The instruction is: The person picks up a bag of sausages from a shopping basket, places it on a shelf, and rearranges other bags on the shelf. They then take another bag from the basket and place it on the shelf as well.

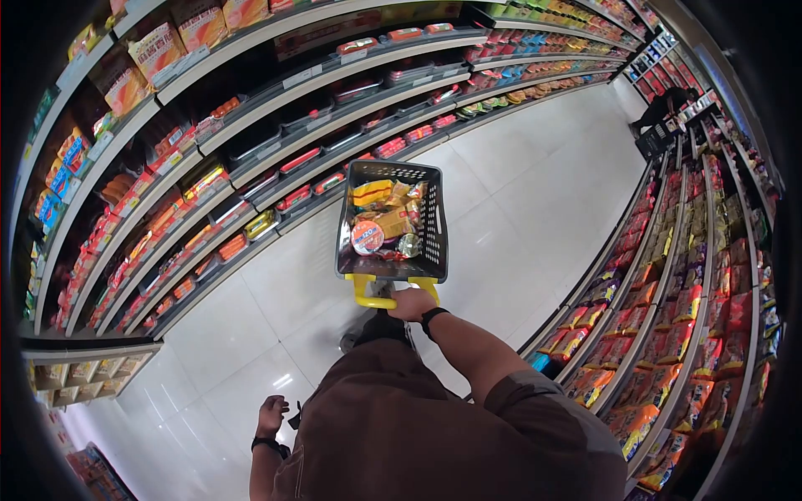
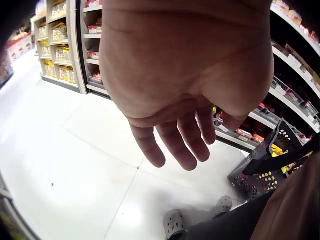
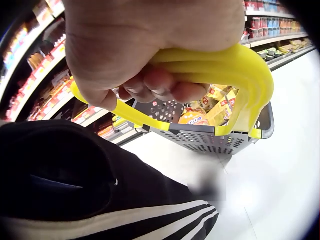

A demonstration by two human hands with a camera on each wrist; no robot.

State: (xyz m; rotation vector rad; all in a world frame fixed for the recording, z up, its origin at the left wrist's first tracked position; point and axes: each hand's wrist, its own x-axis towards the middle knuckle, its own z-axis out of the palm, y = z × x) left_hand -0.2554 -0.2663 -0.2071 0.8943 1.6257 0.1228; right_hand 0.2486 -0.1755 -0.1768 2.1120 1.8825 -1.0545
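Note:
My right hand [image 1: 411,305] grips the yellow handle [image 1: 373,302] of a dark grey shopping basket [image 1: 434,179]; in the right wrist view the fingers curl round the handle [image 3: 255,75]. Inside the basket lie a round instant-noodle tub [image 1: 367,237] with an orange-and-white lid, a yellow packet [image 1: 373,193] and several other packaged foods. By my left side hangs my left hand [image 1: 271,414], holding nothing. The left wrist view shows the palm of that hand [image 2: 185,80] with its fingers loosely bent above the floor.
Long shelves [image 1: 301,77] of packaged food curve along the left. On the right, another shelf row [image 1: 668,326] holds many bright bags. Pale floor tiles [image 1: 535,192] run up the aisle between them. A dark-clothed person [image 1: 668,104] is near a black basket [image 1: 653,140] at the far end.

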